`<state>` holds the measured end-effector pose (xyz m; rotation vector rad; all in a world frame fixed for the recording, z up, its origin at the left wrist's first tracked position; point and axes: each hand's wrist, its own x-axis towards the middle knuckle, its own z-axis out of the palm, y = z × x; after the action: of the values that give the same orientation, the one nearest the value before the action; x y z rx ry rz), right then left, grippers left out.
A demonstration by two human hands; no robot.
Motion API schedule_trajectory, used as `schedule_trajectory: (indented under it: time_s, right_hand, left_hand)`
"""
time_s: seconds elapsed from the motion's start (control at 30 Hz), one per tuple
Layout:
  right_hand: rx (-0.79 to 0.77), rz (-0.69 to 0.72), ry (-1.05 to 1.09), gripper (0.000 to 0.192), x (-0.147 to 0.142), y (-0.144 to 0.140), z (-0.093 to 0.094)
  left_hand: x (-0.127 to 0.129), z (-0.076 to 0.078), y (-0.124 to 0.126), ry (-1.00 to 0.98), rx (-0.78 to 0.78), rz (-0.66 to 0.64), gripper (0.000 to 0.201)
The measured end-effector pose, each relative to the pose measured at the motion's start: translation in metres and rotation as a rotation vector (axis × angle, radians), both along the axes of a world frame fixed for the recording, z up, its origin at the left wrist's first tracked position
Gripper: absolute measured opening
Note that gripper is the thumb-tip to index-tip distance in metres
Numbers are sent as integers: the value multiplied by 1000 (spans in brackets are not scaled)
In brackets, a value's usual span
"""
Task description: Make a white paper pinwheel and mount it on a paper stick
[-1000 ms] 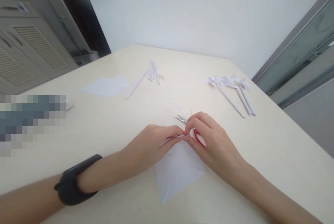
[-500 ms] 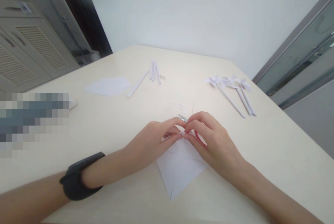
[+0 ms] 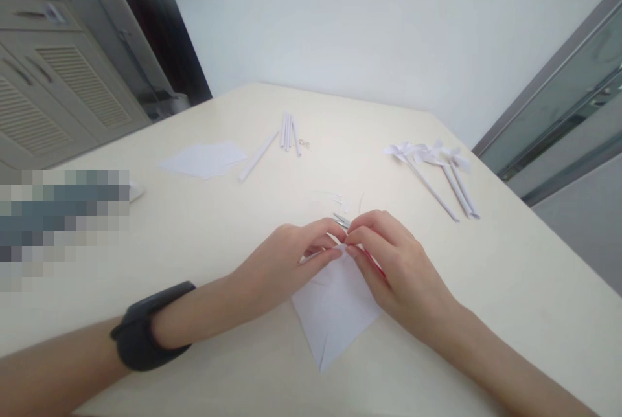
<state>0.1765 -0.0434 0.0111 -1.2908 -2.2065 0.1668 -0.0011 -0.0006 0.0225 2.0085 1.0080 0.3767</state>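
Head view: the left hand (image 3: 284,265) and right hand (image 3: 398,261) meet with thumbs and fingers narrowed, both pinching the far corner of one white paper sheet (image 3: 335,313); the overlapping fingertips hide the exact grip. Flat and four-cornered, the sheet lies on the pale, smooth desk (image 3: 495,261) just under the hands, with short slits near its edges. One black wristband (image 3: 153,326) circles the left wrist. Beneath the right hand, one pair of scissors (image 3: 341,220) is mostly covered, showing metal blades and a sliver of red handle. Thin scraps (image 3: 335,197) beyond are too fine to count. Farther off lie one lone rolled paper stick (image 3: 259,157), a bunch of sticks (image 3: 287,132), at least four, and blurred flat paper (image 3: 204,159). To the right, three paper pinwheels (image 3: 427,153) overlap at their curled blades. Pixelation masks something at the left edge.
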Motion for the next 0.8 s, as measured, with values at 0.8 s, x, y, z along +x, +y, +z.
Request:
schedule_trajectory:
  time_s: [0.8]
  right_hand:
    - [-5, 1, -51, 18, -2, 0, -2]
  left_hand:
    - [-3, -5, 0, 47, 61, -36, 21]
